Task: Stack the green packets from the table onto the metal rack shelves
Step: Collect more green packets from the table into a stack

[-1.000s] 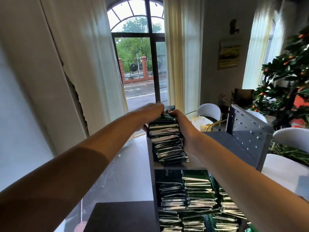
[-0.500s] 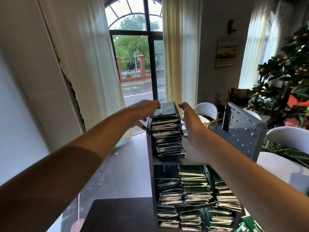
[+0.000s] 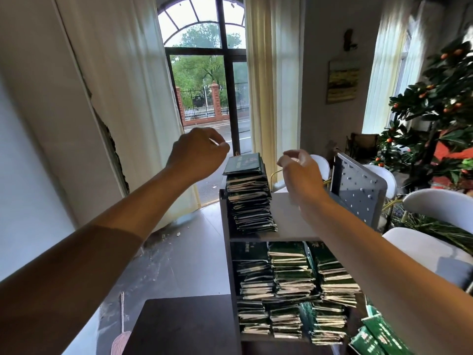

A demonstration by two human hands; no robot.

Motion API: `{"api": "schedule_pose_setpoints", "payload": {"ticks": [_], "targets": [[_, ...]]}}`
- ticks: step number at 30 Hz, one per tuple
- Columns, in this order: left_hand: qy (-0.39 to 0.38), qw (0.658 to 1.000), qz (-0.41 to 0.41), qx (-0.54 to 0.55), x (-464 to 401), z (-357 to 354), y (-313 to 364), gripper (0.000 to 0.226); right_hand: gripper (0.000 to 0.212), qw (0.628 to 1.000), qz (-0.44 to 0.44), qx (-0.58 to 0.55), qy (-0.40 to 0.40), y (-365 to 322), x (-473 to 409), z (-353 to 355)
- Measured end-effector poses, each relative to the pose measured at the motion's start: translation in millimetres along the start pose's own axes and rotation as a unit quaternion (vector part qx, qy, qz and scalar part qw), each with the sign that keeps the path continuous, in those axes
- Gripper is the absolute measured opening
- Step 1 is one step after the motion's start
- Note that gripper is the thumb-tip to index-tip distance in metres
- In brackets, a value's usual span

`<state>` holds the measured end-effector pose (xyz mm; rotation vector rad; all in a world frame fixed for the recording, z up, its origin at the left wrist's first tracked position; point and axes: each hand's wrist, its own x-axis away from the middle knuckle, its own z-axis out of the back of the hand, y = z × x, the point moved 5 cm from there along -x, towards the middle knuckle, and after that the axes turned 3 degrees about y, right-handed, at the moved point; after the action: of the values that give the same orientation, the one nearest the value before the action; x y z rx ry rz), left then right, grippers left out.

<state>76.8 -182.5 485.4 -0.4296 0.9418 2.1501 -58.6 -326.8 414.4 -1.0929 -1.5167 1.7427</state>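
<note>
A tall stack of green packets (image 3: pixel 249 193) stands on the top shelf of the grey metal rack (image 3: pixel 294 221), at its left side. My left hand (image 3: pixel 197 152) hovers just left of the stack's top, fingers loosely curled and holding nothing. To the right of the stack's top, my right hand (image 3: pixel 299 172) is raised with loosely curled fingers, also holding nothing. Neither hand touches the stack. The lower shelves hold several more stacks of green packets (image 3: pixel 291 275). Loose green packets (image 3: pixel 376 336) lie at the bottom right.
A perforated grey panel (image 3: pixel 358 190) rises at the rack's right end. A dark table (image 3: pixel 184 326) lies in front of the rack. White chairs (image 3: pixel 440 208) and a small fruit tree (image 3: pixel 440 111) stand at the right. Behind are a window door and curtains.
Both hands let go of the top stack and lifted up and apart from it. The stack stays standing on the top shelf.
</note>
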Motion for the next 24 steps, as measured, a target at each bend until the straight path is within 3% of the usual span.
{"api": "schedule_pose_setpoints", "payload": {"ticks": [8, 13, 20, 24], "targets": [[-0.022, 0.994, -0.088, 0.066, 83, -8, 63, 0.013, 0.016, 0.999, 0.041, -0.008, 0.021, -5, 54, 51], [-0.115, 0.981, -0.103, 0.120, 153, -65, 93, 0.018, 0.017, 0.999, 0.016, -0.025, 0.029, 35, 98, 99], [-0.200, 0.967, -0.083, 0.132, 246, -187, 107, 0.025, 0.021, 0.990, -0.067, -0.061, 0.105, 154, 138, 189], [-0.219, 0.963, -0.077, 0.140, 297, -261, 90, 0.024, 0.029, 0.987, -0.086, 0.002, 0.136, 248, 149, 235]]}}
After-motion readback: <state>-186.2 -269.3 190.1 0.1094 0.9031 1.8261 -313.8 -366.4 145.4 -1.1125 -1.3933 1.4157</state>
